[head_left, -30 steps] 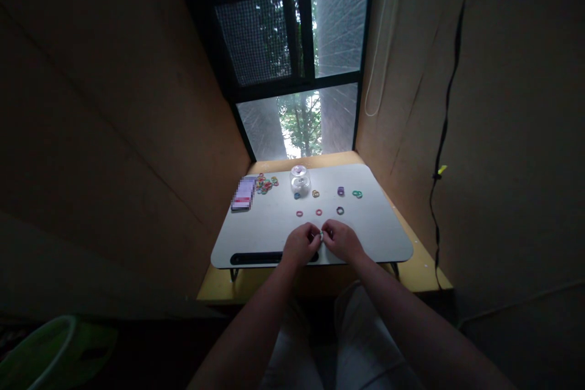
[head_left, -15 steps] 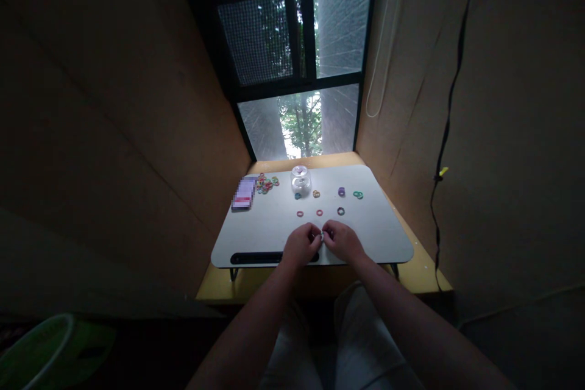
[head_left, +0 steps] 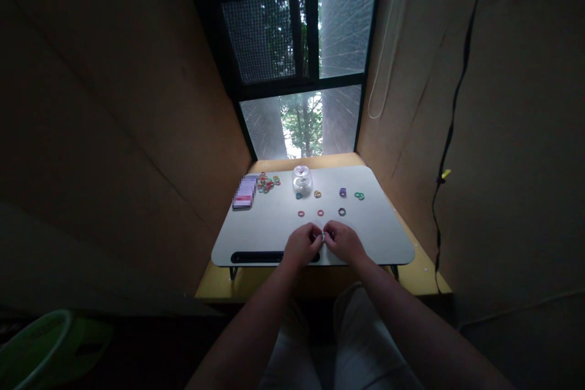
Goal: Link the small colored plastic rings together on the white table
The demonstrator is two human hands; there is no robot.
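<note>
My left hand (head_left: 303, 244) and my right hand (head_left: 342, 241) meet over the front of the white lap table (head_left: 256, 231). Both are closed, thumbs and fingertips pinching a small whitish band (head_left: 323, 236) between them; most of it is hidden. Just beyond my fingers lie a pink band (head_left: 301, 214), a second pink band (head_left: 320, 212) and a dark multicoloured band (head_left: 342, 212), like small hair ties. Farther back are blue bands (head_left: 298, 195), yellow-brown bands (head_left: 317, 194), purple bands (head_left: 342, 192) and green bands (head_left: 359, 195).
A clear round jar (head_left: 302, 181) stands at the back middle. To its left lie a pile of mixed coloured bands (head_left: 267, 183) and a phone (head_left: 245, 192). A black slot (head_left: 256, 257) runs along the front edge. A dark cable (head_left: 450, 134) hangs on the right wall.
The view has shifted very slightly. Both hands stay together at the same spot, still pinching the whitish band; the bands on the table have not moved.
</note>
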